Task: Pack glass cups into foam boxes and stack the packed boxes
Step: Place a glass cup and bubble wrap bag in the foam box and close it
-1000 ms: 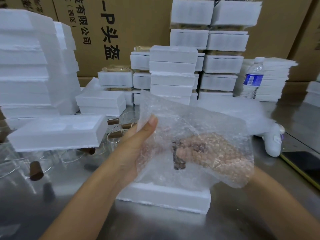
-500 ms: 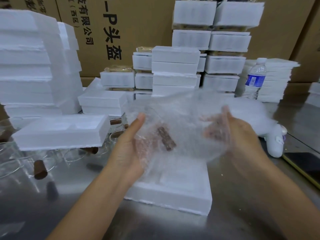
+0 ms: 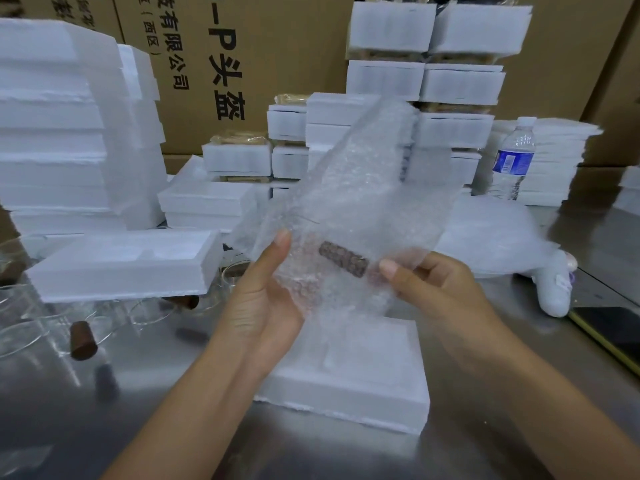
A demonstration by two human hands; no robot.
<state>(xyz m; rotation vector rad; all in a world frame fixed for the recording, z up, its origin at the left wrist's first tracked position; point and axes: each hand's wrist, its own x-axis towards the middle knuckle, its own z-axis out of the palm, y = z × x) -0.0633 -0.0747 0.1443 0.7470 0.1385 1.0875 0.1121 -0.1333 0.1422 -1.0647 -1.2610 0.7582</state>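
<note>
My left hand [image 3: 256,303] and my right hand [image 3: 440,292] both hold a clear bubble-wrap bag [image 3: 349,209] above the table. Inside the bag lies a glass cup with a dark wooden handle [image 3: 343,259]; the glass itself is hard to make out through the wrap. Under the bag, an open white foam box [image 3: 346,375] sits on the steel table with its moulded recess facing up. Another foam box half [image 3: 128,261] rests on top of several bare glass cups [image 3: 45,327] at the left.
Tall stacks of foam boxes [image 3: 59,133] stand at the left, and more stacks [image 3: 426,81] rise at the back against cardboard cartons. A water bottle [image 3: 514,159] and a pile of bubble wrap [image 3: 491,233] sit at the right. A dark phone [image 3: 613,336] lies at the right edge.
My right hand came out of the bag and now pinches its lower right edge. The bag has turned upright, and the cup's handle shifted right and lies more level.
</note>
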